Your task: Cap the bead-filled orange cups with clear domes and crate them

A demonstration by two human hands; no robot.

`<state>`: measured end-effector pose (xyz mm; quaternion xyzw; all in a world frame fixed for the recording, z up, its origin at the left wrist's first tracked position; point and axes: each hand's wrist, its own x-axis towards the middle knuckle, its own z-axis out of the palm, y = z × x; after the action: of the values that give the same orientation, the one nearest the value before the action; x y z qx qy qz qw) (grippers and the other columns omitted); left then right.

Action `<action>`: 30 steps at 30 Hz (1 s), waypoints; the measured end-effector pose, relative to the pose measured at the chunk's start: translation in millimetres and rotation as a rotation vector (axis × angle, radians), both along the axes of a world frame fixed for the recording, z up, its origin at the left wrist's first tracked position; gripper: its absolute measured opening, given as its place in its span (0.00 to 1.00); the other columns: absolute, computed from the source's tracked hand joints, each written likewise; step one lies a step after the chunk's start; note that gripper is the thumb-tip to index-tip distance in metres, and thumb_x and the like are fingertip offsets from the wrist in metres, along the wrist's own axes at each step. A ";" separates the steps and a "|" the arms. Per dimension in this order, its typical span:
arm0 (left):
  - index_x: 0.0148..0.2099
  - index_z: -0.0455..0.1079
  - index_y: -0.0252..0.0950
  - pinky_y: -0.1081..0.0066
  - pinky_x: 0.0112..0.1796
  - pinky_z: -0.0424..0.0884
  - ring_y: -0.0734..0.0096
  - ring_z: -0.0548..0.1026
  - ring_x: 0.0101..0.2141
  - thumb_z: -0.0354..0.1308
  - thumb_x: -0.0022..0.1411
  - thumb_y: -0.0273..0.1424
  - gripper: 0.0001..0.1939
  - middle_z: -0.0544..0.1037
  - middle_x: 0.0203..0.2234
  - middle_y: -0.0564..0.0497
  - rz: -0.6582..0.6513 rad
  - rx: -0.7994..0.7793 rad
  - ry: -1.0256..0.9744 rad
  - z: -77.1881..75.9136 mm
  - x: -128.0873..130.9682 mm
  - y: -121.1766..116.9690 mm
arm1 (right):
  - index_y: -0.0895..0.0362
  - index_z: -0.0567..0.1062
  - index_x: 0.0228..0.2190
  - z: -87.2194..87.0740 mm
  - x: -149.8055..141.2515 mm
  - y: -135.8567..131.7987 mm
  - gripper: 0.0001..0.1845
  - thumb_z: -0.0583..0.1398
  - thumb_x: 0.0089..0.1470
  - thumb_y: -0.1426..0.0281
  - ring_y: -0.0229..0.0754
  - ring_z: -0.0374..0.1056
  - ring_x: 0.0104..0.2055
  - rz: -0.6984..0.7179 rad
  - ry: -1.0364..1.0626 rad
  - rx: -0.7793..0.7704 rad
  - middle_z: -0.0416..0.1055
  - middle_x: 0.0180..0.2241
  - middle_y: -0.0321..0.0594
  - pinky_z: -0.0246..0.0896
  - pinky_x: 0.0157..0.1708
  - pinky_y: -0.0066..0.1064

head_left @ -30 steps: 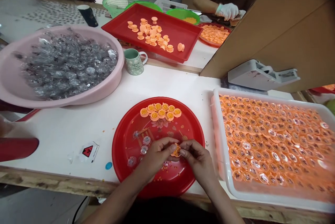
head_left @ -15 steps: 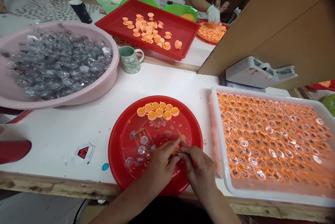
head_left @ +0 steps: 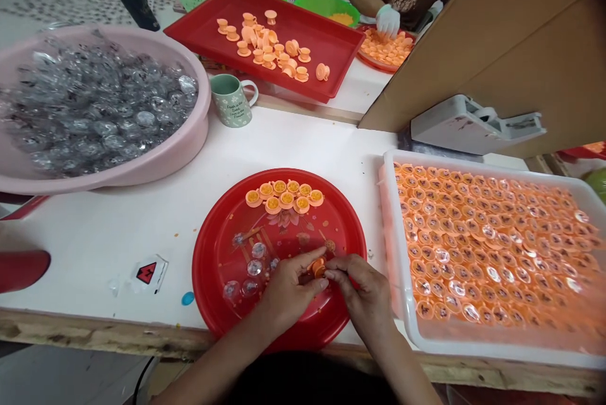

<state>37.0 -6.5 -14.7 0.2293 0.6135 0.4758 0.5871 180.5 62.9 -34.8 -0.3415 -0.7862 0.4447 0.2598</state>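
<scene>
Over the round red tray [head_left: 213,216], my left hand [head_left: 290,288] grips a small orange toy cup [head_left: 319,267] between thumb and forefinger. My right hand [head_left: 364,285] pinches the same cup at its right edge, with thumb and forefinger pressed together. Left of my hands, several clear plastic domes [head_left: 254,267] lie loose on the tray. Along the tray's far side, several orange toy cups with yellow filling [head_left: 286,200] stand in rows. Small orange crumbs are scattered on the tray.
At right stands a white bin [head_left: 404,266] of filled toy cups. A pink basin [head_left: 203,108] holds clear-wrapped pieces. Behind are a green mug [head_left: 231,101], a tilted red tray [head_left: 199,36] of cups, a tape dispenser [head_left: 468,124], a cardboard panel [head_left: 511,45] and a co-worker's gloved hand [head_left: 388,20].
The orange toy cup now shows more plainly between my fingertips, and my hands have shifted slightly. The whole view has tilted a little. The co-worker's gloved hand remains over the cups.
</scene>
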 end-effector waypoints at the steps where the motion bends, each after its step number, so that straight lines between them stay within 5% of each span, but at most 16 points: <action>1: 0.54 0.72 0.37 0.60 0.55 0.67 0.58 0.73 0.53 0.61 0.52 0.22 0.25 0.76 0.52 0.46 0.011 -0.008 -0.025 0.3 -0.1 0.2 | 0.52 0.78 0.34 1.8 -0.8 1.2 0.10 0.56 0.59 0.75 0.40 0.72 0.33 0.026 0.014 0.011 0.76 0.32 0.39 0.68 0.34 0.30; 7: 0.56 0.71 0.34 0.58 0.53 0.68 0.55 0.74 0.50 0.64 0.52 0.24 0.27 0.80 0.45 0.46 0.013 -0.026 -0.222 4.2 -2.5 -1.8 | 0.52 0.78 0.34 5.7 0.5 9.0 0.10 0.56 0.61 0.73 0.40 0.71 0.33 0.131 0.064 -0.063 0.75 0.31 0.39 0.67 0.33 0.30; 15: 0.59 0.67 0.34 0.60 0.52 0.70 0.56 0.73 0.52 0.63 0.50 0.20 0.32 0.77 0.50 0.44 0.021 -0.075 -0.190 7.1 -5.3 -0.8 | 0.54 0.76 0.28 -2.3 8.7 14.7 0.04 0.62 0.55 0.73 0.39 0.69 0.31 0.054 -0.059 -0.426 0.73 0.28 0.35 0.64 0.32 0.28; 23: 0.56 0.70 0.34 0.61 0.55 0.67 0.60 0.73 0.52 0.59 0.54 0.20 0.26 0.76 0.52 0.45 0.010 -0.021 0.018 -0.6 4.0 2.0 | 0.54 0.74 0.31 -2.4 -2.7 -3.8 0.05 0.59 0.57 0.74 0.38 0.68 0.31 -0.089 -0.086 -0.087 0.72 0.30 0.35 0.64 0.33 0.28; 30: 0.50 0.73 0.36 0.68 0.49 0.73 0.65 0.76 0.47 0.57 0.58 0.23 0.17 0.79 0.47 0.48 0.057 0.118 0.178 0.5 4.2 -3.2 | 0.54 0.71 0.35 -9.2 -4.0 -12.6 0.04 0.58 0.58 0.74 0.38 0.71 0.32 -0.128 0.000 -0.063 0.72 0.32 0.35 0.68 0.32 0.27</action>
<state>41.2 -9.7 -14.2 0.2871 0.6405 0.5053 0.5019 176.4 50.3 -44.1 -0.3992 -0.7484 0.4515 0.2768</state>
